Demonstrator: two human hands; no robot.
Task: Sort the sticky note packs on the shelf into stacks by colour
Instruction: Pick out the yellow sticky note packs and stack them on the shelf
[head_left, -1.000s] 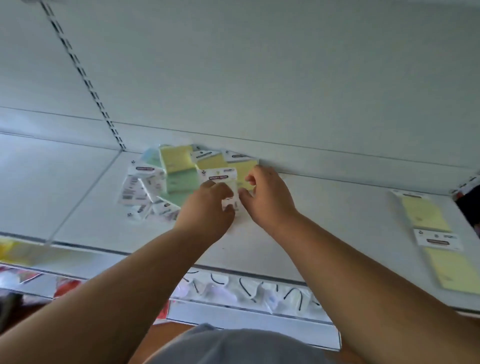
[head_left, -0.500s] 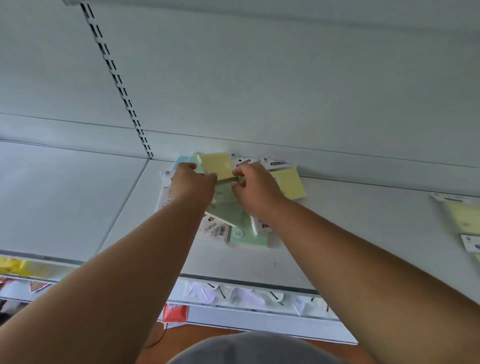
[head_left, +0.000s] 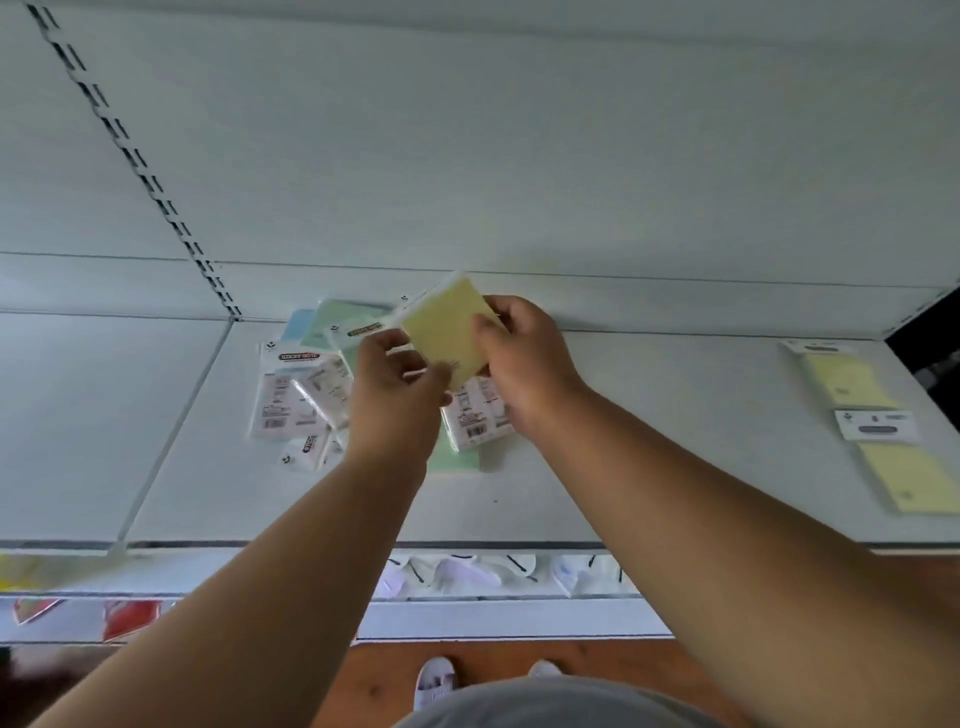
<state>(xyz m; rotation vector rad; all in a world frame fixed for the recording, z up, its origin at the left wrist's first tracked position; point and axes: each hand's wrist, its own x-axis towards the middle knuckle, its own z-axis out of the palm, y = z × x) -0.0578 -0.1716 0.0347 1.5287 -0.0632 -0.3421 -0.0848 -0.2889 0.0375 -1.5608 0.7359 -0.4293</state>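
Yellow pack (head_left: 445, 326): square pad of pale yellow sticky notes in clear wrap, white header card at its far edge, tilted, lifted off the shelf above the jumble.
Right hand (head_left: 524, 364): thumb on the pack's yellow face, fingers behind it; clamped on its right edge.
Left hand (head_left: 400, 387): thumb + fingertips curled in at the pack's lower-left corner; looks like it's touching, but blur means can't tell if it's really pinching.
Mixed pile (head_left: 317, 384): loose heap on the white shelf (head_left: 649, 441) below & left of the hands, up near the back wall. Some packs face up w/ red-and-black label on a white header, others flipped to show barcode backs.
Colours in pile: light blue pack (head_left: 298, 325) at the back left, pale green pack (head_left: 337, 314) beside it, another green one (head_left: 457, 457) poking out near the front under the wrists.
Sorted yellows (head_left: 878, 426): 2 yellow packs lying flat, end to end, at the shelf's far right, well apart from the pile; white headers, print too blurred to read.
Lower shelf (head_left: 493, 571): white items w/ black marks, blurry.
Floor: brownish, 2 white shoes (head_left: 436, 686) at bottom.
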